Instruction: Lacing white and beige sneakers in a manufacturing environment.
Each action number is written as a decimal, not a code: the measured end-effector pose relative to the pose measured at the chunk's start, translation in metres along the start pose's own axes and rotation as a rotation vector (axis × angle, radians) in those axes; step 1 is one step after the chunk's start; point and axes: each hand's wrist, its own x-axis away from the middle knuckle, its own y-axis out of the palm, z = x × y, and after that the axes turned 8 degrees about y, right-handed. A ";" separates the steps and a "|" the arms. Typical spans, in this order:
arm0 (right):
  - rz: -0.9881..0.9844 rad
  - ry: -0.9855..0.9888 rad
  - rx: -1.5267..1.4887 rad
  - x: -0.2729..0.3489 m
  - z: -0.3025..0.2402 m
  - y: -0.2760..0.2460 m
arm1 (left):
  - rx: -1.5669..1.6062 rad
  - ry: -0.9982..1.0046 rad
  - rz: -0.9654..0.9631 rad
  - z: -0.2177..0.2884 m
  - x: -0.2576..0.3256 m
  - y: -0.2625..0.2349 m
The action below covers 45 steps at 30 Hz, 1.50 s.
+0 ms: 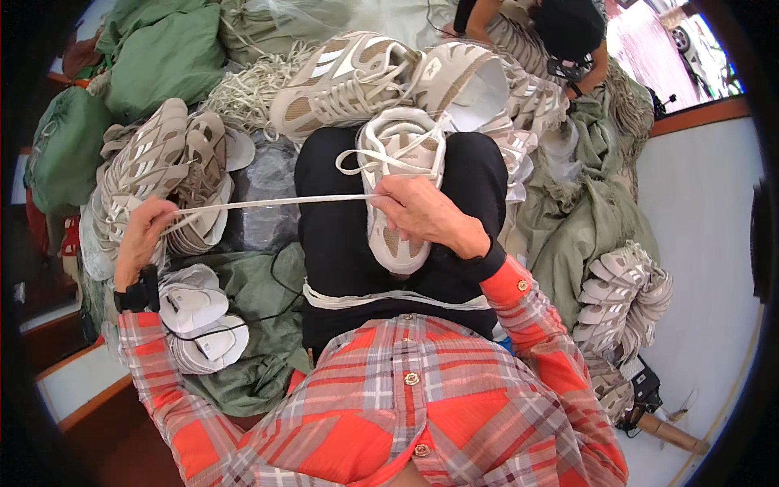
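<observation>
A beige and white sneaker upper [403,150] rests on my lap between my black-trousered thighs, its toe toward me. Loose loops of lace hang about its tongue and eyelets. A flat off-white shoelace [276,200] runs taut between my hands, to the left of the upper. My left hand [144,239] pinches the lace near its far end, beside a stack of uppers. Over the front of the upper, my right hand [423,213] is closed on the same lace, its fingertips curled. More white laces [389,301] lie across my lap near my waist.
Laced uppers [345,81] lie just beyond my knees, with a heap of laces [251,89] behind. Stacked uppers [146,166] stand left; another bundle [623,296] lies right. Green sacks [166,65] fill the back left. Another person [568,32] bends over uppers at the far right.
</observation>
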 end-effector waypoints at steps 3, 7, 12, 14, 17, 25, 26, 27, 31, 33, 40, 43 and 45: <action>-0.024 -0.001 -0.037 -0.002 -0.004 0.000 | -0.122 -0.117 0.196 -0.072 0.056 -0.013; -0.093 -0.037 -0.034 0.004 -0.015 0.006 | -0.649 -0.358 0.245 -0.138 0.139 -0.021; -0.078 -0.475 0.370 0.018 -0.033 0.044 | -0.949 -0.637 0.444 -0.152 0.124 0.025; -0.197 -0.603 0.424 0.026 -0.037 0.065 | -0.069 -0.806 0.542 -0.146 0.085 0.035; -0.386 -0.757 0.357 0.036 -0.049 0.094 | 1.286 -0.593 0.961 -0.101 0.030 0.056; -0.717 -0.784 0.437 0.037 -0.026 0.127 | 1.117 -0.171 0.737 0.009 -0.068 0.096; -0.711 -0.798 0.397 0.037 -0.020 0.128 | 1.051 -0.171 0.669 0.033 -0.079 0.100; -0.686 -0.743 0.320 0.037 -0.027 0.120 | 0.953 -0.157 0.534 0.051 -0.087 0.105; 0.044 -0.618 0.162 0.029 -0.024 0.074 | 0.821 -0.036 0.228 0.118 -0.084 0.153; 0.369 -0.113 0.057 0.036 -0.013 0.043 | 0.700 0.017 0.189 0.139 -0.083 0.180; 0.416 0.011 0.081 0.023 0.007 0.015 | 0.178 0.216 0.296 0.169 -0.101 0.211; 0.200 0.194 -0.183 0.030 -0.002 0.009 | 0.133 0.240 0.303 0.172 -0.101 0.211; 0.042 0.290 -0.445 0.035 0.001 0.009 | 0.089 0.251 0.307 0.174 -0.101 0.210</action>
